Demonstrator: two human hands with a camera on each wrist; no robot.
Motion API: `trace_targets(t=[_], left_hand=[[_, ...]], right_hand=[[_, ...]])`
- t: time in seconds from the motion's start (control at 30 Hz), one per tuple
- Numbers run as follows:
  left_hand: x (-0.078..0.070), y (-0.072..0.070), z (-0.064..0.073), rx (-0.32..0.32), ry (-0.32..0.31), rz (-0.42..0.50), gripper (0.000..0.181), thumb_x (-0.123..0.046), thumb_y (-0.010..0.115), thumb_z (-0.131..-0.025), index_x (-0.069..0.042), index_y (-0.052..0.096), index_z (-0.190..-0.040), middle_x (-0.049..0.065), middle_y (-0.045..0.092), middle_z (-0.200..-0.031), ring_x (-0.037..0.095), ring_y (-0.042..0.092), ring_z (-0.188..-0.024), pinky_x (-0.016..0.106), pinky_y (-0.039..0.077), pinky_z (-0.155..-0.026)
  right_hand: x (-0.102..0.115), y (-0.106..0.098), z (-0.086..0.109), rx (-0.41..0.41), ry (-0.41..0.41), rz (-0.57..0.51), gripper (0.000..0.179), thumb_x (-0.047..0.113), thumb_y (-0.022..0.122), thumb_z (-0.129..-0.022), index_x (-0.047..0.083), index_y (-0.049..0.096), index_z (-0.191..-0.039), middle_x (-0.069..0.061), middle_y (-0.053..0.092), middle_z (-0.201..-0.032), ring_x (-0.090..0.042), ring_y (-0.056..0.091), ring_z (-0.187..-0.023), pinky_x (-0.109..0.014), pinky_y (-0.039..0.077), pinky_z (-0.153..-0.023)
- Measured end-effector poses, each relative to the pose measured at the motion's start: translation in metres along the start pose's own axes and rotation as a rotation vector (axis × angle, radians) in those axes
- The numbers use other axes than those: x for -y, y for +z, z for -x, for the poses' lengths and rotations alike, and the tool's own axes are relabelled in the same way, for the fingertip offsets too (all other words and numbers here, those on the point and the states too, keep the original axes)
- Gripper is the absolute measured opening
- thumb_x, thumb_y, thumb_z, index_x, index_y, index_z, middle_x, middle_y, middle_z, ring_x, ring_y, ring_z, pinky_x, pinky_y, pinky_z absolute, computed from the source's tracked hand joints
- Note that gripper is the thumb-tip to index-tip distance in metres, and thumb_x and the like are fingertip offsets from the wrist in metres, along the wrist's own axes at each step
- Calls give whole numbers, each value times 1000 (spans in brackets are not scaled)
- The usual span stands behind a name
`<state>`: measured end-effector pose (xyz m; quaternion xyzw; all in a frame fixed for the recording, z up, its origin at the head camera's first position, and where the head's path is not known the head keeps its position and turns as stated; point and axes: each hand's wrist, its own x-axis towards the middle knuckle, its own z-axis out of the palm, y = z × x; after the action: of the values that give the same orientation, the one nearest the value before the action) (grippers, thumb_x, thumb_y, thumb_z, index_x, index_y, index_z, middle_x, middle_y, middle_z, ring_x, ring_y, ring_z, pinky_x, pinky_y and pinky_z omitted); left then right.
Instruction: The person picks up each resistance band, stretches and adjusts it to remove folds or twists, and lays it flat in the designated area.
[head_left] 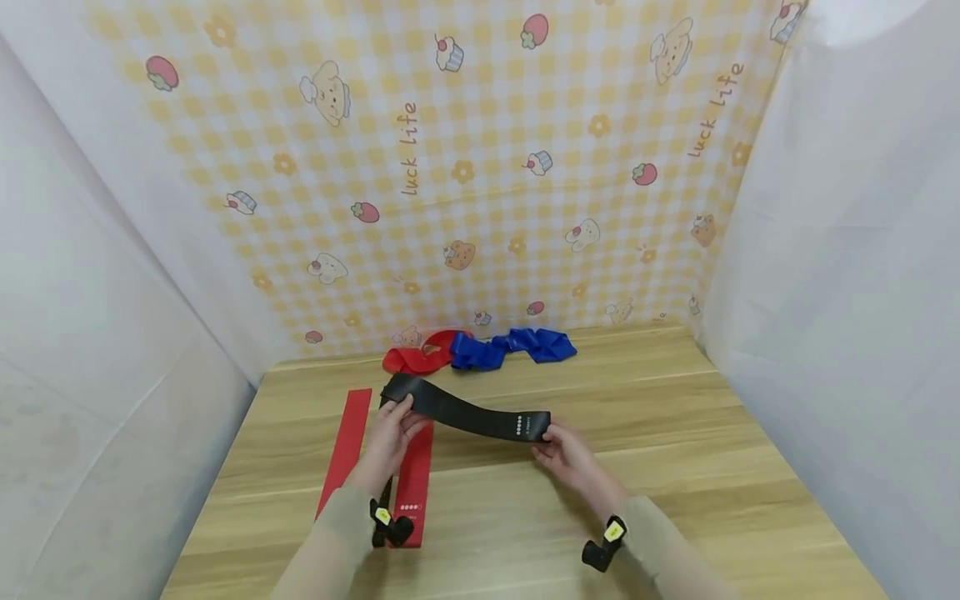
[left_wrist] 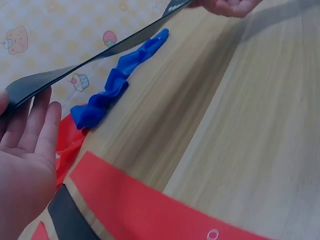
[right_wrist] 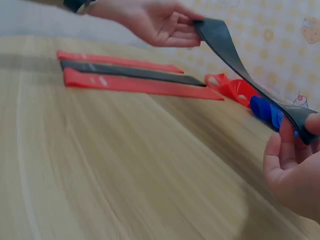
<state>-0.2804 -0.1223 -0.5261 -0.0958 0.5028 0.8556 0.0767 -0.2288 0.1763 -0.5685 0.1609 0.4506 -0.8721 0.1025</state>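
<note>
A black resistance band [head_left: 472, 415] stretches between both hands above the table, sagging slightly, with white dots and lettering near its right end. My left hand [head_left: 392, 433] pinches its left end between thumb and fingers. At the other end, my right hand [head_left: 566, 457] pinches the band near the printed mark. Below the left arm lie a flat red band [head_left: 345, 450] and a second flat red band [head_left: 414, 483]. Another black band [right_wrist: 135, 72] lies flat between those two, partly hidden by the left arm in the head view.
At the back of the wooden table [head_left: 637, 433], a crumpled red band [head_left: 420, 358] touches a crumpled blue band [head_left: 517, 346]. Behind them hangs a yellow checked cloth [head_left: 495, 208]. White sheets [head_left: 825, 250] enclose the sides.
</note>
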Motion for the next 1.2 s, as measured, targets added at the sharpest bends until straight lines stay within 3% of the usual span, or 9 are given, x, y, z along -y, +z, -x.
trace_targets(t=[0.2,0.37,0.5,0.7,0.83,0.93,1.07,1.2], left_hand=[[-7,-7,-1,-11,-30,-93,28,-19,59,-98,-1,53,-119,2,72,-93,18,70,-82,47,39,-102],[-11,-16,-3,-3,-43,-164,42,-24,61,-97,1,51,-129,4,73,-97,19,71,-85,41,47,-96],[-13,-22,-2,-3,-43,-199,44,-26,60,-98,1,51,-131,4,73,-96,18,71,-85,37,51,-91],[-17,-28,-1,-13,-41,-294,33,-25,59,-98,2,56,-116,4,72,-85,19,70,-81,35,53,-87],[-19,-33,0,-31,-34,-392,21,-23,62,-96,-4,61,-89,6,69,-78,20,65,-75,32,54,-82],[-20,-37,-1,-41,-33,-444,27,-22,64,-95,-9,57,-73,5,62,-70,18,57,-68,33,53,-79],[-20,-41,-2,-7,-26,-505,35,-23,64,-95,-9,51,-65,3,48,-62,16,48,-60,31,50,-73],[-24,-43,0,13,-23,-568,36,-26,64,-95,-8,51,-67,4,48,-62,16,46,-55,29,50,-70]], right_hand=[[7,-3,2,74,49,104,43,4,40,-96,-8,33,-136,-13,55,-108,-20,60,-85,-38,51,-85],[12,-5,2,99,46,177,44,14,45,-100,-9,35,-136,-11,59,-106,-20,62,-86,-42,51,-89],[13,-7,-1,101,26,219,37,13,50,-98,-9,45,-128,-10,61,-101,-19,62,-84,-38,54,-81],[13,-10,-3,104,-10,259,12,5,55,-93,-2,58,-103,-10,62,-99,-17,62,-83,-35,55,-75],[14,-10,-1,74,-26,331,29,-1,55,-90,-8,54,-117,-20,56,-115,-19,62,-87,-35,54,-76],[14,-10,0,86,-37,379,46,-4,54,-89,-8,45,-134,-16,56,-107,-15,58,-78,-37,54,-76],[15,-13,1,158,-48,415,50,-4,53,-90,-7,40,-138,-5,56,-86,-12,52,-63,-38,55,-75],[15,-13,2,202,-59,471,47,-3,55,-88,-9,44,-133,-9,60,-95,-17,61,-69,-37,56,-71]])
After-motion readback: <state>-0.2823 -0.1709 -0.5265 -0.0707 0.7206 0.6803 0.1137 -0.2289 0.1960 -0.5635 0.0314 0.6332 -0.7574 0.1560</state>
